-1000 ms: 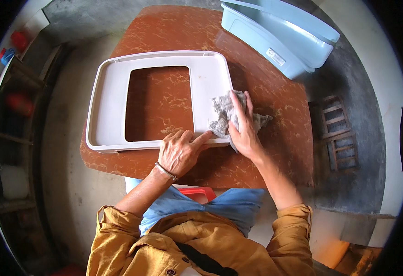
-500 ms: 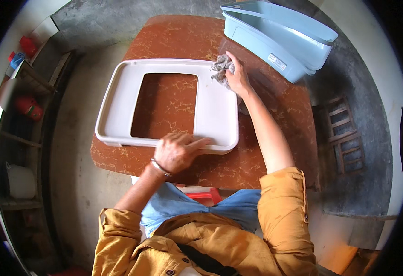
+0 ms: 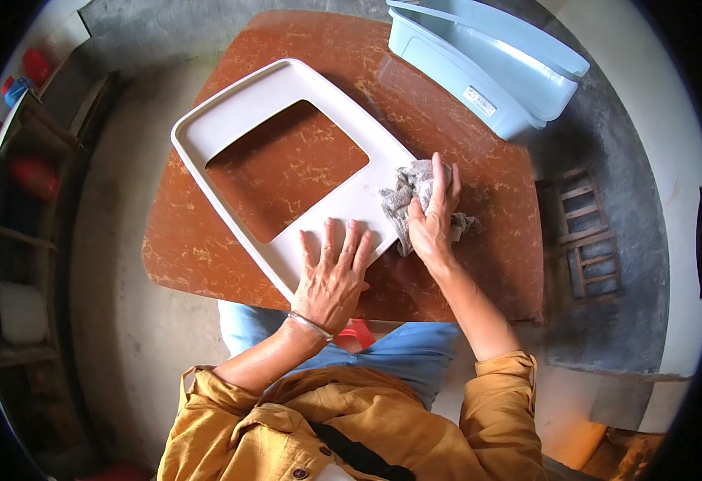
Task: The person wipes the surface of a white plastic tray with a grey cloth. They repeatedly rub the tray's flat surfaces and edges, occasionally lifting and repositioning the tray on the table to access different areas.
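A white plastic lid-like frame [image 3: 230,120] with a large rectangular opening lies turned at an angle on the brown marbled table [image 3: 206,264]. My left hand [image 3: 331,276] rests flat on its near corner, fingers spread, a bracelet on the wrist. A crumpled grey rag [image 3: 415,186] is in my right hand [image 3: 435,220], pressed against the frame's right rim. Part of the rag hangs past the edge over the tabletop.
A light blue plastic tub [image 3: 447,68] with a label stands at the table's far right corner. Shelves [image 3: 22,240] with a white container [image 3: 20,311] run along the left. A wooden ladder-like rack [image 3: 587,232] is on the right. Part of a red stool [image 3: 355,335] shows below.
The white frame has turned clockwise, its right side swinging toward me. My right hand has come nearer with the rag. My left hand has moved slightly right and spread flat on the frame.
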{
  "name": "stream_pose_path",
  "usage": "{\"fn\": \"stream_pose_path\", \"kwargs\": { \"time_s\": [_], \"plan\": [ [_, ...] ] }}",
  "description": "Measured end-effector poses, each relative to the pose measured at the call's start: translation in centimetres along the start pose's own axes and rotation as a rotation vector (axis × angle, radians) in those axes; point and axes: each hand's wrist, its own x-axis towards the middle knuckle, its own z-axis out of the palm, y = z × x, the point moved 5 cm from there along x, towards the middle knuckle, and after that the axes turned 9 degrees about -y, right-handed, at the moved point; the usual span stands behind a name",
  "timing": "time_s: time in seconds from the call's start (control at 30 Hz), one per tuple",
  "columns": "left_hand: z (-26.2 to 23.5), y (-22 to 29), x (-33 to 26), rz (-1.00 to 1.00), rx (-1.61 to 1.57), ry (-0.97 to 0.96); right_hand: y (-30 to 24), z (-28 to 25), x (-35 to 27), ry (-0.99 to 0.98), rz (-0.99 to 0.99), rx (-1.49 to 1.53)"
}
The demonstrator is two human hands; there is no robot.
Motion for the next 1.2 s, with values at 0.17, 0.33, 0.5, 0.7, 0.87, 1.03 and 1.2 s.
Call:
{"fn": "stream_pose_path", "kwargs": {
  "time_s": [0.17,0.33,0.5,0.7,0.87,1.03,1.2],
  "plan": [
    [0.0,-1.1,-0.3,0.126,0.096,0.028,-0.2,-1.2,5.0,-0.23,-0.221,-0.081],
    [-0.3,-1.4,-0.2,0.143,0.043,0.01,-0.2,4.2,14.0,-0.403,-0.257,0.17],
    [-0.1,-1.4,-0.3,0.059,0.099,0.036,-1.7,6.1,14.2,-0.441,-0.199,-0.107],
    [-0.3,-0.7,-0.5,0.098,0.087,0.05,0.2,-2.7,2.9,-0.516,-0.116,-0.207],
    [0.0,-0.8,-0.6,0.211,0.147,0.04,0.7,-2.9,3.6,-0.519,-0.048,-0.186],
    [-0.4,-1.9,-0.1,0.277,0.102,-0.008,1.4,2.4,12.5,-0.452,-0.152,-0.106],
    [-2.0,-10.3,0.7,0.363,0.157,-0.095,2.8,5.6,15.5,-0.214,-0.173,0.064]
  ]
}}
